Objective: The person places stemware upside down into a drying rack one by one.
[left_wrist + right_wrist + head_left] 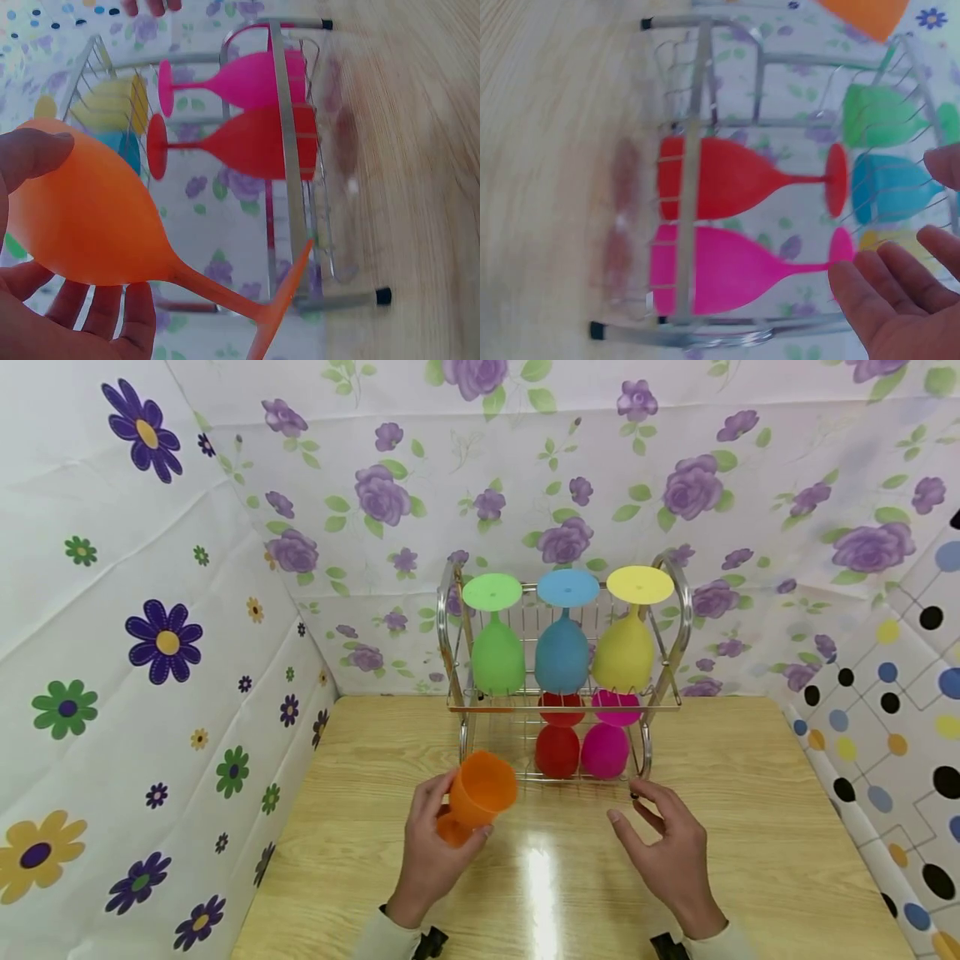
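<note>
My left hand (429,864) holds an orange plastic goblet (483,789) by its bowl, mouth up and slightly tilted, in front of the rack's lower left side. In the left wrist view the thumb lies on one side of the bowl and the fingers on the other. A two-tier metal wire rack (687,610) stands ahead. Upside down on its top tier are a green goblet (498,660), a blue goblet (562,660) and a yellow goblet (624,656). Below stand a red goblet (557,753) and a pink goblet (606,752), also inverted. Near the rack's front right foot, my right hand (671,852) holds nothing, its fingers loosely bent.
The rack rests on a wood-grain table (375,752), close to the back wall covering (495,452) with purple flowers. A daisy-patterned covering (112,693) rises on the left, a dotted one (900,702) on the right. The rack's lower tier shows bare wire left of the red goblet.
</note>
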The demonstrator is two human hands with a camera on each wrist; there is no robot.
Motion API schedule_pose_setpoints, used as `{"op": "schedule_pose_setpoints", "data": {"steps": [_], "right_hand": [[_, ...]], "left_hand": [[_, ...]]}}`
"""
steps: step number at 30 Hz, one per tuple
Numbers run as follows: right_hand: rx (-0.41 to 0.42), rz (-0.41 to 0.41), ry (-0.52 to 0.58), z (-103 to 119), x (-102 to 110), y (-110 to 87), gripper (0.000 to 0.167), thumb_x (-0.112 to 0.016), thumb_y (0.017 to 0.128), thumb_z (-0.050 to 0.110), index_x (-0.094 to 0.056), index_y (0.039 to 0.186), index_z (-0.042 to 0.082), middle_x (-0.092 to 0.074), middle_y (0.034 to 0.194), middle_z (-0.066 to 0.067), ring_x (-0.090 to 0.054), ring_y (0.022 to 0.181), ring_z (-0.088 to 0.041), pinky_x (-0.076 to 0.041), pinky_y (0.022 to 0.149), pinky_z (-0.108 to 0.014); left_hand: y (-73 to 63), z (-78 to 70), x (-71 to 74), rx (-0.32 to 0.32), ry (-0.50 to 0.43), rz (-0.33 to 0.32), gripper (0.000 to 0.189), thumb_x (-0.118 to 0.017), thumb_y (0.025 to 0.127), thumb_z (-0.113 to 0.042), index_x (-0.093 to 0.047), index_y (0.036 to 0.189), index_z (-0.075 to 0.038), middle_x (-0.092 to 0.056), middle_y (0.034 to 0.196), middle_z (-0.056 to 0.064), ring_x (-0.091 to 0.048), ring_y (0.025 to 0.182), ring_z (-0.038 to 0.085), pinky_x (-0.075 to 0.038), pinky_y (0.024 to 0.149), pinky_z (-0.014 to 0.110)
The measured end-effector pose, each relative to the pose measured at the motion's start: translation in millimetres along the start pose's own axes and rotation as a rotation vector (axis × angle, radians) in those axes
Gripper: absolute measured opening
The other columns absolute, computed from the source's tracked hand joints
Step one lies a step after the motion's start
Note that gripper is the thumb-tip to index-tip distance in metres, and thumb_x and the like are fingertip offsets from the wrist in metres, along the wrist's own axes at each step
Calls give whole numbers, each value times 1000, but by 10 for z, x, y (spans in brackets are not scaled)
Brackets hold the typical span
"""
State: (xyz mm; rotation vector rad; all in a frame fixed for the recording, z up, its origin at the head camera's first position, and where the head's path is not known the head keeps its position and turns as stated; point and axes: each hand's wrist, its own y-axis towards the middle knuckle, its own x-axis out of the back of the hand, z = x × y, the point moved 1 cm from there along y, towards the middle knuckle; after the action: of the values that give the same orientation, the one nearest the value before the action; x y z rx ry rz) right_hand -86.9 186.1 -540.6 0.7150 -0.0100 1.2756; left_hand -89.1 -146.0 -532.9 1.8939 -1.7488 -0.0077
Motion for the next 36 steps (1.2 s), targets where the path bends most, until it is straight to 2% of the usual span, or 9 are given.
{"op": "schedule_pose_setpoints", "data": {"steps": [6, 13, 16, 20, 25, 29, 33, 36], "right_hand": [[110, 61, 16, 203, 13, -28, 64, -90, 80, 1, -67, 139, 7, -68, 134, -17, -59, 130, 3, -56, 97, -18], [125, 135, 82, 351, -16, -76, 74, -92, 77, 0, -64, 144, 13, -64, 141, -14, -59, 133, -1, -59, 97, -23], [125, 167, 112, 408, -21, -87, 78, -93, 76, 0, -62, 146, 13, -62, 143, -14, -59, 134, -2, -59, 96, -21], [125, 233, 146, 491, -27, -91, 83, -95, 75, 4, -59, 149, 14, -60, 146, -13, -57, 136, -3, -58, 96, -19], [140, 298, 133, 587, -38, -89, 88, -97, 74, 10, -56, 152, 14, -59, 148, -12, -59, 135, -12, -60, 95, -24], [145, 321, 117, 651, -41, -83, 91, -98, 73, 14, -55, 153, 16, -58, 149, -11, -62, 132, -20, -64, 92, -31], [141, 326, 76, 686, -37, -79, 91, -99, 75, 21, -54, 154, 21, -57, 150, -7, -61, 131, -17, -65, 89, -34], [136, 329, 42, 687, -34, -80, 89, -98, 76, 25, -55, 154, 24, -57, 151, -4, -62, 130, -16, -65, 86, -32]], "left_hand": [[0, -160, -138, -80, 0, 95, 85, -92, 83, -19, -50, 157, -20, -50, 145, 8, -61, 124, 23, -63, 95, 33], [12, -274, -231, -121, -57, 198, 85, -90, 84, -13, -48, 158, -20, -46, 149, 5, -61, 127, 24, -61, 101, 36], [2, -307, -280, -178, 13, 215, 86, -91, 83, -13, -49, 158, -17, -48, 147, 5, -60, 127, 23, -61, 101, 33], [-21, -362, -336, -292, 154, 218, 88, -93, 79, -17, -52, 156, -14, -51, 145, 6, -57, 127, 22, -61, 95, 31], [-37, -445, -398, -401, 273, 245, 89, -95, 78, -22, -52, 156, -15, -53, 145, 7, -53, 127, 22, -61, 93, 29], [-43, -499, -431, -495, 377, 230, 91, -97, 75, -27, -53, 154, -13, -55, 142, 8, -56, 122, 22, -58, 90, 26], [-40, -547, -458, -569, 460, 202, 93, -98, 72, -31, -55, 153, -13, -58, 139, 8, -57, 118, 21, -56, 88, 25], [-44, -574, -482, -603, 501, 200, 93, -98, 71, -32, -56, 152, -14, -58, 139, 8, -57, 119, 21, -56, 93, 30]]}}
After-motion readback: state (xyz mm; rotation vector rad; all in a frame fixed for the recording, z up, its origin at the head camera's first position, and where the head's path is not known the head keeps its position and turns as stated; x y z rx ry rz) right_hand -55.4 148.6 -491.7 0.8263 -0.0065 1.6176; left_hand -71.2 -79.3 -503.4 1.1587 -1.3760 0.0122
